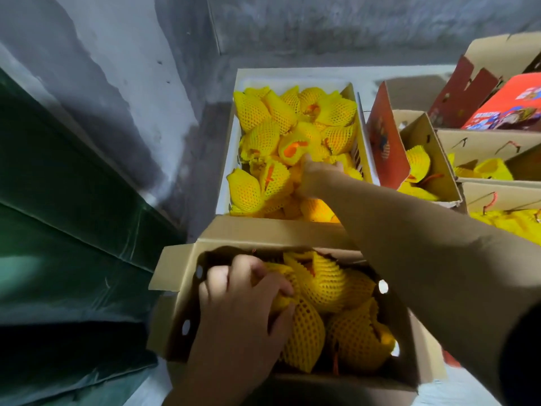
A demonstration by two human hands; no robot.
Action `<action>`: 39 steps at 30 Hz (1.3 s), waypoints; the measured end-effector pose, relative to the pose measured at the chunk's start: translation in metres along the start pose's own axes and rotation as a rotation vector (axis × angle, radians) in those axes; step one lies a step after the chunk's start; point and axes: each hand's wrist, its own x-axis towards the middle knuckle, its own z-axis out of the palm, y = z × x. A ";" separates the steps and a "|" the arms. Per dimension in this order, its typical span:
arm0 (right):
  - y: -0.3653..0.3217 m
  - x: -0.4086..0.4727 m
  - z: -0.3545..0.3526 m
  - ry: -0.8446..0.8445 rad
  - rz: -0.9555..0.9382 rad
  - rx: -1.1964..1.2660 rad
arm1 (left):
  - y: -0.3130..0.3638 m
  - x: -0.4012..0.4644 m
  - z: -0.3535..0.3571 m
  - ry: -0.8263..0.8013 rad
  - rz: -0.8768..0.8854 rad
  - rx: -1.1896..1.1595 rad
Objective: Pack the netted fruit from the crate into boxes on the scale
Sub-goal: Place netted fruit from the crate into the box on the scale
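The near cardboard box [175, 312] is sitting low in the view with its flaps standing open, already holding several pieces of netted fruit [328, 285] in yellow foam mesh. The left hand [243, 306] is reaching into its left side, fingers [216, 276] curling over one netted piece against the box's left wall and gripping it. Directly beyond, touching the box's far flap, the white crate [231, 159] is lying heaped with more netted fruit up to its rim. The right hand [314, 178] is stretching across the box into the crate's near right part, its forearm crossing over the box's far right corner; its fingertips are buried among the nets, so I cannot tell whether they are clamped on a piece or lying apart. To the right of the crate, just beside its edge, open packed boxes [433, 159] with red printed flaps are crowding together, leaving little room on that side. To the left, a dark green surface [58, 215] and a grey wall [102, 68] are bordering a narrow strip of floor beside the crate and box.
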 end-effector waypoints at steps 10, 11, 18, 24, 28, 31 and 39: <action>0.013 0.001 -0.005 0.169 -0.008 0.243 | -0.002 0.000 -0.002 0.011 0.014 -0.081; 0.016 -0.005 -0.014 0.188 -0.047 0.311 | -0.002 0.000 -0.002 -0.007 0.015 -0.085; 0.022 -0.093 -0.065 0.227 -0.213 0.996 | -0.030 -0.003 -0.015 -0.143 -0.155 -0.379; 0.017 -0.167 -0.061 0.207 -0.270 1.229 | -0.033 -0.007 -0.020 -0.015 -0.143 -0.553; 0.023 -0.203 -0.057 0.155 -0.274 1.371 | -0.030 -0.016 -0.028 -0.015 -0.133 -0.507; 0.024 -0.218 -0.054 0.171 -0.260 1.378 | -0.028 -0.020 -0.030 -0.140 -0.083 -0.232; 0.014 -0.242 -0.037 0.220 -0.204 1.588 | 0.056 0.045 -0.010 -0.191 -0.009 0.199</action>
